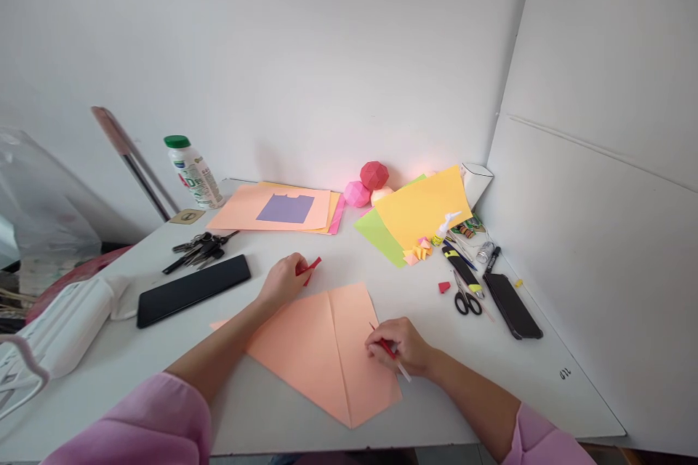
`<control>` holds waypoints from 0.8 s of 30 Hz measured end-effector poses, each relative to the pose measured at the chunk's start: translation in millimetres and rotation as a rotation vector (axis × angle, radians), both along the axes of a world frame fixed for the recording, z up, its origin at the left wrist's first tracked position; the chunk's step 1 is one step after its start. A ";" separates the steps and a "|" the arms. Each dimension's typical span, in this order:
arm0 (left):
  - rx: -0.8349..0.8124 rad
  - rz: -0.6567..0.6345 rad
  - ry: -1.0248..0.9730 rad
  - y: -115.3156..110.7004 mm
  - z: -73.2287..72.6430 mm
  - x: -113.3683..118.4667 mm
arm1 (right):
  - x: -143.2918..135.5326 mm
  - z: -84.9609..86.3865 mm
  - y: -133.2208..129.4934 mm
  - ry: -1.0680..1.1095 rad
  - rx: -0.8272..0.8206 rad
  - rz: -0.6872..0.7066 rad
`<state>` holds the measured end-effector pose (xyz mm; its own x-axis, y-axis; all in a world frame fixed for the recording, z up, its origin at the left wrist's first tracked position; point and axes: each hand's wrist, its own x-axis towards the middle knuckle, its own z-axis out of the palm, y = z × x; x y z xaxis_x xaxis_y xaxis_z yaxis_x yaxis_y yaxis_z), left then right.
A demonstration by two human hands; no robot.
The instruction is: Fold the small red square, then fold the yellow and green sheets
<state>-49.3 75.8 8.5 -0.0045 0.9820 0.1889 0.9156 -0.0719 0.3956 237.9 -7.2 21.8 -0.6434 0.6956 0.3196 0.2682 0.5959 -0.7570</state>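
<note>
Right grip curls around a red pen.

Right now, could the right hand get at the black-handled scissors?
Likely yes: the black-handled scissors lie close by, with just bare table visible between. The right hand holds a slim red-and-white tool, though, so it may need freeing first.

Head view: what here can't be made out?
In the head view:
Red piece: partly hidden by the left hand.
Slim red tool: partly covered by the right hand.
Pale ball: partly behind the yellow sheet.
Bottle: small print unreadable.
Plastic bag: cut off by left edge.
</note>
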 end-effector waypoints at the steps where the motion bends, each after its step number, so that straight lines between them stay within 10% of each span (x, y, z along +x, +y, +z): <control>1: 0.038 -0.034 -0.003 -2.3 3.0 2.8 | 0.0 -0.2 0.0 0.007 0.003 0.001; 6: 0.173 -0.310 0.027 -28.7 9.2 32.6 | 1.4 -3.6 0.2 0.053 -0.057 0.005; 11: 0.144 -0.754 0.203 -67.3 -15.0 65.4 | 4.6 -8.7 0.6 0.107 -0.166 -0.088; 24: 0.115 -0.857 0.240 -90.8 -26.9 77.4 | 2.2 -6.3 8.4 -0.116 0.368 -0.207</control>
<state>28.1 -15.0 -18.4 0.7738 0.6048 0.1881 0.5863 -0.7963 0.1488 240.1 1.2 15.5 -0.5484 0.6672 0.5041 0.4813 0.7448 -0.4622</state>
